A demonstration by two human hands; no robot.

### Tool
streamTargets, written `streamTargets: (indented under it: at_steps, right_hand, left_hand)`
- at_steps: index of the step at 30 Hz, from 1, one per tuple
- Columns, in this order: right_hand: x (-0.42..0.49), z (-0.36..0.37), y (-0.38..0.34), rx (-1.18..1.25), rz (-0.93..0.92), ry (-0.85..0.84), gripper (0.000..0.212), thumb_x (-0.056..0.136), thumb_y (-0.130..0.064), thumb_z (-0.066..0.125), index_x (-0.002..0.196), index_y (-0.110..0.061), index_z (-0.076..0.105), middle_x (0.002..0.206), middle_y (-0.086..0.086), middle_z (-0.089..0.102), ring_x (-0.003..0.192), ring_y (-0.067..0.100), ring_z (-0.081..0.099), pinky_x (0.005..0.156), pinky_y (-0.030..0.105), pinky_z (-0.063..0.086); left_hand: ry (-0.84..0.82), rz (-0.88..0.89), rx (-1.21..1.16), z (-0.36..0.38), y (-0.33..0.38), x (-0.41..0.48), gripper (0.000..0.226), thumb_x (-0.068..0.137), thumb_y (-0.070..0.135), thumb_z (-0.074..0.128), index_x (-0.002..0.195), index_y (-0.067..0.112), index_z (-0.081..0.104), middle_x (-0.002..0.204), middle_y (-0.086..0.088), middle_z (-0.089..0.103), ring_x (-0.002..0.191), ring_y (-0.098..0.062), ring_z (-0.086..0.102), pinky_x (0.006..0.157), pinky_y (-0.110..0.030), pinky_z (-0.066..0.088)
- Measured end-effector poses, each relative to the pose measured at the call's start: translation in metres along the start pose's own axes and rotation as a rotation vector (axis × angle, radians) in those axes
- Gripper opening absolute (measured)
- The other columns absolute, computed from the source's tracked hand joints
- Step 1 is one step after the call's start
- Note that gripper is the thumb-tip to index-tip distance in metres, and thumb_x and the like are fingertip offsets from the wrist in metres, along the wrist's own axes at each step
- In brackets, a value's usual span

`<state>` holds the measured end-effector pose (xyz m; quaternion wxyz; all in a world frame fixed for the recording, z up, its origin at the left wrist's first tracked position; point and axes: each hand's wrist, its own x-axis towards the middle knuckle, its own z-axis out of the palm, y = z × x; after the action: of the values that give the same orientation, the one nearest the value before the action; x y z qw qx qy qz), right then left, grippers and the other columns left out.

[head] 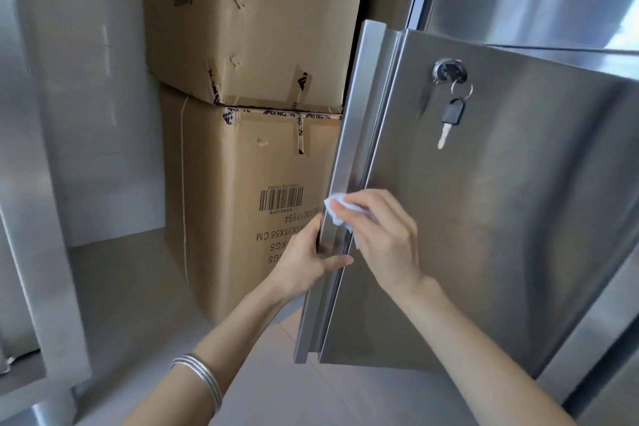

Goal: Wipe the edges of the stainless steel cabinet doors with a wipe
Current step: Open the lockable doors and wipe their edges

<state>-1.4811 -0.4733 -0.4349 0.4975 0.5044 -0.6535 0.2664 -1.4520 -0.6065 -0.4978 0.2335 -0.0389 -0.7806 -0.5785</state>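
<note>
A shiny metal cabinet door (484, 201) stands open, with its long edge turned toward the person. The right hand (383, 239) presses a small white wipe (337, 207) against that edge, about halfway down. Its fingers are curled round the wipe and pinch it. The left hand (307, 263) holds the same edge just below the wipe, with the thumb lying across the front and the fingers tucked behind (you cannot see those fingers well). The two hands are very near each other. The left arm wears silver bangles (202, 379).

A lock (448, 70) sits high on the door, and a key (451, 117) with a black top hangs from it on a ring. Inside the cabinet are two brown cardboard boxes, the top box (249, 17) stacked on the bottom box (249, 204). The bottom box has a barcode on its side.
</note>
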Motion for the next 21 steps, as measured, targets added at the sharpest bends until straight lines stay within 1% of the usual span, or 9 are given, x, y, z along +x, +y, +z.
streamTargets:
  at_steps: [2,4,7,9,12,15,18,20,21]
  right_hand:
    - [0.019,-0.004,0.005,-0.011,-0.001,-0.014,0.008,0.082,0.001,0.070,0.084,-0.004,0.075,0.088,0.009,0.069,0.079,0.023,0.062,0.067,0.026,0.050]
    - [0.055,-0.007,0.008,-0.021,0.061,0.130,0.007,0.084,-0.004,0.067,0.083,-0.004,0.075,0.086,0.008,0.068,0.077,0.021,0.059,0.064,0.028,0.048]
    - [0.079,-0.009,0.008,-0.033,0.053,0.305,0.017,0.086,-0.005,0.059,0.082,-0.004,0.075,0.082,0.008,0.068,0.072,0.022,0.057,0.064,0.019,0.041]
    - [0.056,-0.006,0.003,-0.029,0.017,0.270,0.013,0.086,-0.001,0.064,0.083,-0.003,0.076,0.081,0.008,0.069,0.070,0.024,0.058,0.065,0.019,0.040]
    - [0.009,-0.002,-0.004,-0.020,-0.038,0.085,0.006,0.081,0.003,0.072,0.084,0.000,0.076,0.077,0.010,0.069,0.068,0.026,0.061,0.059,0.028,0.050]
    - [0.019,-0.012,0.007,-0.040,-0.177,-0.099,0.012,0.083,0.006,0.064,0.082,-0.002,0.074,0.077,0.009,0.067,0.067,0.027,0.060,0.049,0.033,0.048]
    - [0.051,-0.023,0.013,-0.060,-0.105,-0.072,0.019,0.088,-0.006,0.055,0.087,-0.004,0.074,0.085,0.010,0.066,0.073,0.028,0.058,0.052,0.036,0.048]
    - [0.056,-0.021,0.015,-0.013,0.007,-0.005,0.024,0.091,-0.012,0.051,0.091,-0.005,0.074,0.088,0.009,0.064,0.078,0.025,0.056,0.057,0.039,0.048]
    - [0.053,-0.017,0.016,0.011,0.048,0.032,0.028,0.094,-0.016,0.048,0.093,-0.005,0.074,0.089,0.008,0.064,0.080,0.021,0.055,0.060,0.039,0.048]
  left_hand:
    - [-0.006,-0.009,-0.012,-0.001,-0.001,0.000,0.050,0.066,0.027,0.077,0.111,0.027,0.055,0.107,-0.016,0.065,0.104,-0.040,0.060,0.095,-0.056,0.047]
    - [-0.035,-0.006,-0.029,-0.003,-0.006,-0.001,0.053,0.068,0.026,0.078,0.116,0.027,0.055,0.110,-0.008,0.068,0.105,-0.033,0.063,0.097,-0.053,0.048]
    - [-0.056,0.011,-0.032,-0.004,-0.009,-0.004,0.055,0.069,0.024,0.079,0.115,0.043,0.055,0.111,0.001,0.069,0.108,-0.024,0.064,0.099,-0.046,0.049]
    - [-0.046,0.020,-0.018,-0.004,-0.008,-0.005,0.056,0.067,0.024,0.079,0.114,0.041,0.055,0.109,0.000,0.068,0.106,-0.024,0.064,0.099,-0.047,0.049]
    - [-0.038,0.026,-0.004,-0.002,-0.006,-0.005,0.062,0.063,0.023,0.079,0.120,0.028,0.054,0.111,-0.007,0.066,0.108,-0.030,0.060,0.099,-0.051,0.046]
    - [-0.068,0.010,-0.021,-0.006,-0.001,-0.002,0.066,0.064,0.019,0.081,0.124,0.023,0.053,0.114,-0.010,0.064,0.110,-0.031,0.059,0.101,-0.053,0.044]
    - [-0.251,-0.001,-0.102,-0.021,0.005,0.000,0.064,0.071,0.011,0.082,0.127,0.015,0.052,0.122,-0.003,0.066,0.117,-0.021,0.060,0.106,-0.048,0.043]
    - [-0.289,0.027,-0.157,-0.037,0.023,0.004,0.060,0.073,0.027,0.078,0.128,0.018,0.054,0.128,0.006,0.064,0.124,-0.011,0.056,0.108,-0.037,0.042]
    - [-0.258,0.052,-0.214,-0.047,0.036,0.009,0.058,0.075,0.035,0.073,0.128,0.020,0.054,0.130,0.008,0.063,0.125,-0.012,0.055,0.105,-0.035,0.044]
